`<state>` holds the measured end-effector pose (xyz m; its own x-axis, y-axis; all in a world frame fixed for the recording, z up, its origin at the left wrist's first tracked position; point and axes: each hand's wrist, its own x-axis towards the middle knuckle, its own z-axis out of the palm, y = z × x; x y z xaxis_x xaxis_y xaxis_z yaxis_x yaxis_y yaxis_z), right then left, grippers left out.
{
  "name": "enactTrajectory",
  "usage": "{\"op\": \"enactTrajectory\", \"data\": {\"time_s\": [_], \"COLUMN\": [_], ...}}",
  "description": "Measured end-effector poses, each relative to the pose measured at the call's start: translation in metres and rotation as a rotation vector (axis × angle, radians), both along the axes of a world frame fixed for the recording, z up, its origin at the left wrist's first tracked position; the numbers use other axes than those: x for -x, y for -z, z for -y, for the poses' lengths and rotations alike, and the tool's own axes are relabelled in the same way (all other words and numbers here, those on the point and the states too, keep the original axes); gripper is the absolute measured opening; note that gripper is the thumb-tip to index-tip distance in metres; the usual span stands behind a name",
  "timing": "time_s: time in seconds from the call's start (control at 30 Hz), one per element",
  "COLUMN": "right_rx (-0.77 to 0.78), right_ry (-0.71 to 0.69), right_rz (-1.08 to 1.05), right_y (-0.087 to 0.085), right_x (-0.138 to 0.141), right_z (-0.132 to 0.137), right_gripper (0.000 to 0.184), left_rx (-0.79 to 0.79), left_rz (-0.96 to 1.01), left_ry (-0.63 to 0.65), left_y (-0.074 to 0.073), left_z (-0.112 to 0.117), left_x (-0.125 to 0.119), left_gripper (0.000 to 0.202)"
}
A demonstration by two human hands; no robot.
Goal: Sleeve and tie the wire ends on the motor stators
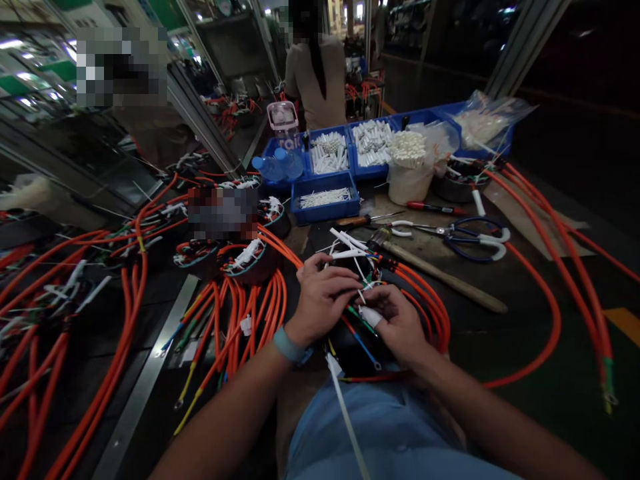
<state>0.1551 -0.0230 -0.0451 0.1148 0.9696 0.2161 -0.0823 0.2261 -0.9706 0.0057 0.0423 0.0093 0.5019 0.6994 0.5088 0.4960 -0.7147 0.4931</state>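
While your left hand (323, 297) and right hand (403, 323) come close together near the middle of the frame, a thin white strip (362, 297) sits right at your fingertips, among some small wires. My guess is that you are tying or threading it. The next move seems to need small, careful fingers that keep the blue wire (364, 343) out of the way. Your fingers are bent, but I cannot tell whether the grip of either hand is pinching the strip. They hide most of it, so its ends are hard to find. The white bit (370, 317) by your right thumb could be a cover or a tag. Thick orange cables (436, 307) slip behind your right wrist, and a long pale strip (347, 413) runs off the bottom edge.
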Motion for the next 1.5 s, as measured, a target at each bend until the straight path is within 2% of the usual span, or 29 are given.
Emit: {"op": "enactTrajectory", "data": {"time_s": [0.1,0.2,0.4,0.5,0.7,0.87,1.03,1.23,1.4,1.5], "right_rx": [0.028,0.033,0.049,0.039,0.034,0.010,-0.005,-0.001,0.008,0.018], "right_ry": [0.054,0.047,0.065,0.102,0.058,0.131,0.057,0.076,0.062,0.061], "right_rz": [-0.083,-0.153,-0.195,-0.165,-0.179,-0.172,-0.206,-0.198,-0.196,-0.200], "right_y": [-0.001,-0.002,-0.002,0.000,0.000,0.001,0.001,0.003,0.001,0.000], "right_x": [0.002,0.003,0.004,0.003,0.005,0.006,0.007,0.006,0.006,0.006], "right_z": [0.000,0.001,0.000,-0.001,0.000,-0.001,0.000,0.001,0.001,0.000], "right_gripper": [0.019,0.019,0.020,0.019,0.019,0.019,0.018,0.017,0.019,0.019], "left_rx": [-0.202,-0.374,-0.483,-0.539,-0.577,-0.660,-0.632,-0.653,-0.638,-0.639], "left_rz": [-0.076,-0.192,-0.240,-0.253,-0.251,-0.288,-0.284,-0.281,-0.264,-0.271], "left_ry": [0.114,0.082,0.137,0.220,0.175,0.324,0.234,0.283,0.222,0.228], "left_y": [-0.004,-0.010,-0.015,-0.013,-0.013,-0.014,-0.011,-0.011,-0.008,-0.010], "left_z": [-0.001,-0.009,-0.012,-0.009,-0.012,-0.010,-0.018,-0.020,-0.020,-0.020], "left_x": [0.000,0.001,0.007,0.009,0.010,0.010,0.014,0.014,0.015,0.014], "left_gripper": [0.017,0.017,0.018,0.021,0.018,0.021,0.021,0.021,0.019,0.020]}}
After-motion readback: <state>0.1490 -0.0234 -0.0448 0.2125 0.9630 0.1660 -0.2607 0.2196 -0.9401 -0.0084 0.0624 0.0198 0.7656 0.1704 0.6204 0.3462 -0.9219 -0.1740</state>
